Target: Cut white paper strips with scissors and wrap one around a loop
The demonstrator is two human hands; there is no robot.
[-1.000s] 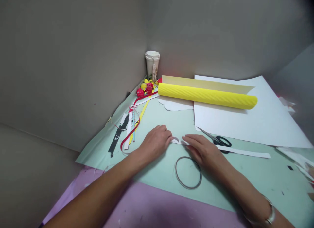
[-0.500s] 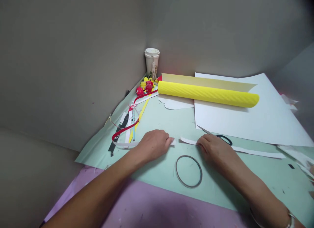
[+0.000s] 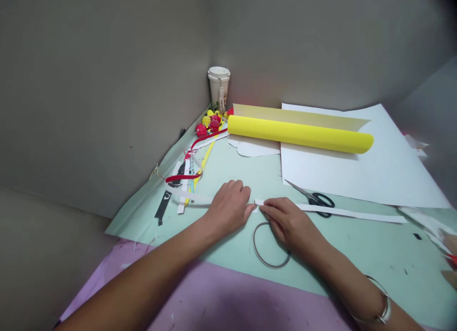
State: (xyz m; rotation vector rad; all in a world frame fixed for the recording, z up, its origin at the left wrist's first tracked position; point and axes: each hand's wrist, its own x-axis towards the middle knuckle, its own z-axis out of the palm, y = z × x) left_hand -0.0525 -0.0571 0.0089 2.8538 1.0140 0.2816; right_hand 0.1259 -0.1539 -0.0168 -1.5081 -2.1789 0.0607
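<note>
My left hand [image 3: 230,203], fingers closed, pinches the end of a long paper strip [image 3: 200,199] whose white side shows near the hand. Farther left that strip curls over and shows its red ribbed face. My right hand [image 3: 291,222] pinches a white paper strip [image 3: 357,214] close to its left end, and the rest runs right across the table. Both strip ends meet or nearly meet between my fingertips; whether they overlap I cannot tell. Scissors [image 3: 319,199] lie beyond my right hand, partly under the white strip. A thin grey ring [image 3: 257,252] lies partly beneath that hand.
A yellow corrugated roll [image 3: 303,133] rests on a large white sheet [image 3: 357,179] at the back. Small red and yellow balls [image 3: 202,130] cluster by a lidded cup [image 3: 219,86] in the corner. Black tape pieces [image 3: 163,205] lie at left. Part of another person's hand [image 3: 450,243] shows at the right edge.
My right hand has moved left with the white strip, bringing its end up to the strip in my left hand. The red part of the other strip has shifted and flattened its curl.
</note>
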